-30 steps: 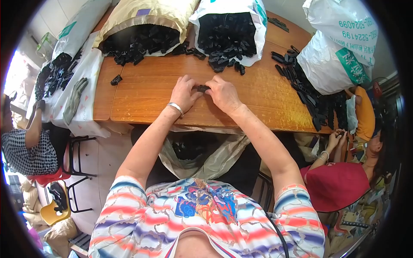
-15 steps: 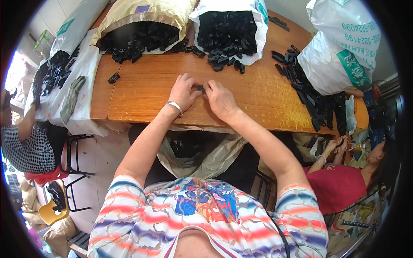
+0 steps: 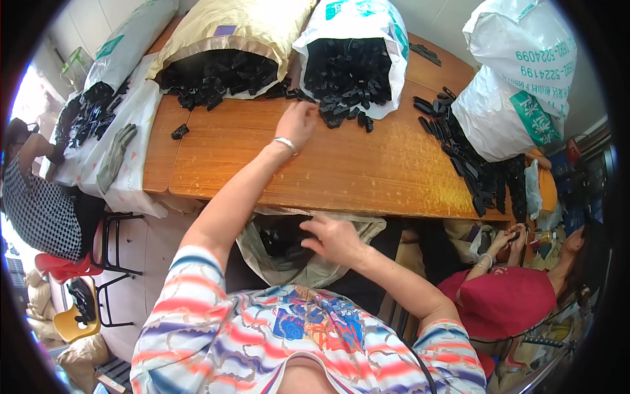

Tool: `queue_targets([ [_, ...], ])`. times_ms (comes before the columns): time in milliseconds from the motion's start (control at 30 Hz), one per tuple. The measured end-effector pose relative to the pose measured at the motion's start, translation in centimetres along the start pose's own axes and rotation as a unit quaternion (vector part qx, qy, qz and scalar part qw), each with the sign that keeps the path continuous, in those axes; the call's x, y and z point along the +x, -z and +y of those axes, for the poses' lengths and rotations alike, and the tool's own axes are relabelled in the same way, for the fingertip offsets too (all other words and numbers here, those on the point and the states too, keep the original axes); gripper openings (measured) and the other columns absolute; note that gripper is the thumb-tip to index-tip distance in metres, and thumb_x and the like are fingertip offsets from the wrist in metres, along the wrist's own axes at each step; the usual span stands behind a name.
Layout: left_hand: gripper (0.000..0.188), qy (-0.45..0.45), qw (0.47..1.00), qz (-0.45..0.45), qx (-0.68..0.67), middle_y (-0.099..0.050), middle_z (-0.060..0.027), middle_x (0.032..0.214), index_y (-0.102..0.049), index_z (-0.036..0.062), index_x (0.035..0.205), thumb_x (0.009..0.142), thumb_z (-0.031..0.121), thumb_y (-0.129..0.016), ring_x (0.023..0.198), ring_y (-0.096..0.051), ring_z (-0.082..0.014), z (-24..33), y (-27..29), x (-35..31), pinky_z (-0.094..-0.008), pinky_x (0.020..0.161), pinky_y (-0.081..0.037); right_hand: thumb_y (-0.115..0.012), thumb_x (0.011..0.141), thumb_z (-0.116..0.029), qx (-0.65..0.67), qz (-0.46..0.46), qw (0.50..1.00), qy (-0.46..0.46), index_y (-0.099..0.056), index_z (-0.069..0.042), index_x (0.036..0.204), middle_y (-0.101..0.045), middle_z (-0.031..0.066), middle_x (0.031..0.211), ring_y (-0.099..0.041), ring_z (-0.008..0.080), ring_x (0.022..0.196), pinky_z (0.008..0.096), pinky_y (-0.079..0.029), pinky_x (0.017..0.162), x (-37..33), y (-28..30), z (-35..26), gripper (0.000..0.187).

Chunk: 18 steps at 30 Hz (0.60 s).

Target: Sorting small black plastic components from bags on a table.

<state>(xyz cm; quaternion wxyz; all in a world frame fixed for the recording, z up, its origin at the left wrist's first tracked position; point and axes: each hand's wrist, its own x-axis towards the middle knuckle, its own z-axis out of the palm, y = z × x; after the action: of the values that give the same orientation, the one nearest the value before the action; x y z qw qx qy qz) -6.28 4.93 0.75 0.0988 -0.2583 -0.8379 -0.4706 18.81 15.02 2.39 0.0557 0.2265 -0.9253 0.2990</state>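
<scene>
Left hand (image 3: pixel 297 125) has parted from the right hand (image 3: pixel 335 239) and reached far over the table (image 3: pixel 367 171) to black pieces (image 3: pixel 336 114) beside the white sack (image 3: pixel 396 82); I cannot tell its grip. The right has dropped near, over the open beige sack (image 3: pixel 371 230), grip released, fingers apart.

Left hand (image 3: pixel 296 125) near black parts (image 3: pixel 338 115) spilling from 2 sacks (image 3: pixel 226 16); right hand (image 3: pixel 338 240) over 1 open beige sack (image 3: pixel 369 233).
</scene>
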Motion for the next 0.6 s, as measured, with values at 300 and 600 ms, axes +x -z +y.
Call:
queue_targets([
  [300, 0.032, -0.110, 0.967, 0.067, 0.221, -0.058, -0.0095, 0.109, -0.067, 0.0099, 0.107, 0.077, 0.000, -0.066, 0.104, -0.053, -0.0330, -3.4, 0.0, 3.9, -0.0419, 0.089, -0.049, -0.066, 0.083, -0.004, -0.121, 0.204, 0.971, -0.034, -0.067, -0.006, 0.101, -0.062, 0.0108, 0.102, -0.064, 0.0322, 0.089, 0.0418, -0.053, 0.074, 12.0, 4.2, 12.5, 0.018],
  [600, 0.024, -0.139, 0.951, -0.007, 0.275, -0.059, -0.0093, 0.104, -0.060, 0.0077, 0.097, 0.076, 0.008, -0.073, 0.104, -0.053, -0.0310, -1.2, 1.4, 2.5, -0.0431, 0.085, -0.047, -0.077, 0.074, -0.007, -0.201, 0.143, 0.959, -0.136, -0.055, -0.007, 0.091, -0.056, 0.0127, 0.101, -0.062, 0.0382, 0.090, 0.0487, -0.050, 0.072, 13.8, 4.1, 13.8, 0.029],
])
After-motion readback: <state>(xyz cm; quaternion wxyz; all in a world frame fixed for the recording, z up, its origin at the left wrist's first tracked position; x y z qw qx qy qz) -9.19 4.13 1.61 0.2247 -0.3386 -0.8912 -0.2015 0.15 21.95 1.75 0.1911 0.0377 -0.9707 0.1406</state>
